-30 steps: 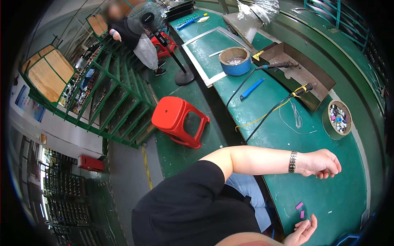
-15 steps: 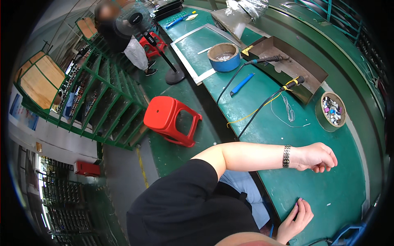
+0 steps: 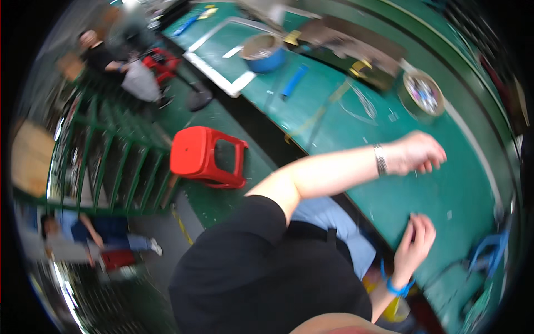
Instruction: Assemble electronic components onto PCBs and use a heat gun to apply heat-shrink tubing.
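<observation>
My left hand [image 3: 418, 153], with a metal-band watch [image 3: 380, 160] on its wrist, is over the green workbench [image 3: 384, 195]. Its fingers curl loosely inward, and whatever they hold, if anything, is hidden. Nearer to me is my right hand [image 3: 416, 242], wearing a blue wristband [image 3: 399, 288]. The right fingers are gently bent and the thumb stands apart, with nothing visible in the hand. Past my left hand stands a round tub [image 3: 409, 106] of small mixed parts. A loop of thin wire [image 3: 361, 106] lies beside the tub. Motion blurs the picture.
Farther along the bench are a brown open box [image 3: 350, 36], a blue tub [image 3: 266, 60], a blue stick-like tool [image 3: 295, 82] and a white frame [image 3: 222, 82]. A blue stand [image 3: 489, 250] is at right. A red stool [image 3: 192, 153], shelving and other people are at left.
The view has turned, and the bench things have shifted up and left. Both my hands appear higher in the picture. My right forearm with its wristband now shows, and another person has appeared at lower left.
</observation>
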Motion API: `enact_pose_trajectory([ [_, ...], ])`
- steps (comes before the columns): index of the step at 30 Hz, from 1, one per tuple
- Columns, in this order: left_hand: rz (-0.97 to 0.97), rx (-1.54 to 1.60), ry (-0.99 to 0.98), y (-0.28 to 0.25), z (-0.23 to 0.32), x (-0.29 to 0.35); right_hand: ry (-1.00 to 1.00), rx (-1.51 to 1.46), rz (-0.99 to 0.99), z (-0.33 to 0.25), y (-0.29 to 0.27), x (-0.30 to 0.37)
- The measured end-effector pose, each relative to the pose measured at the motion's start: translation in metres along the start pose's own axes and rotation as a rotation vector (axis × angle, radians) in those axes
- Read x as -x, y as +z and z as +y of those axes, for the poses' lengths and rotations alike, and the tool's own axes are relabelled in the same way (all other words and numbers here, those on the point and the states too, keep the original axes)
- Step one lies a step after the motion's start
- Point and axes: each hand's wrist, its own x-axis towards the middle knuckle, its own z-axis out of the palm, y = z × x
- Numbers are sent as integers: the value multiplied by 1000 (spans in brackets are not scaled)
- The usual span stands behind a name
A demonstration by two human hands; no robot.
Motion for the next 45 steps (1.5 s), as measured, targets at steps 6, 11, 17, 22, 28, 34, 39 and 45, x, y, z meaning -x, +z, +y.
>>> enact_pose_trajectory([
  [6, -13, -162, 176, -1, 9, 9, 60, -68, 187, 4, 9, 4],
  [11, -146, -292, 332, 16, 28, 89, 145, -144, 333, 10, 4, 13],
  [17, -116, -558, 68, -46, -20, 212, 143, -190, 380, 14, 4, 16],
  [22, 421, -358, -139, -136, -106, 275, 128, -195, 393, 20, 5, 15],
  [28, 438, -334, -100, -124, -105, 249, 74, -107, 306, 11, 3, 13],
  [34, 700, -558, 193, -190, -171, 129, 49, -118, 302, 0, 7, 14],
  [39, 762, -775, 325, -194, -173, 88, 92, -123, 334, 4, 0, 16],
  [45, 828, -1076, 458, -211, -189, 108, 155, -171, 257, 6, 4, 14],
])
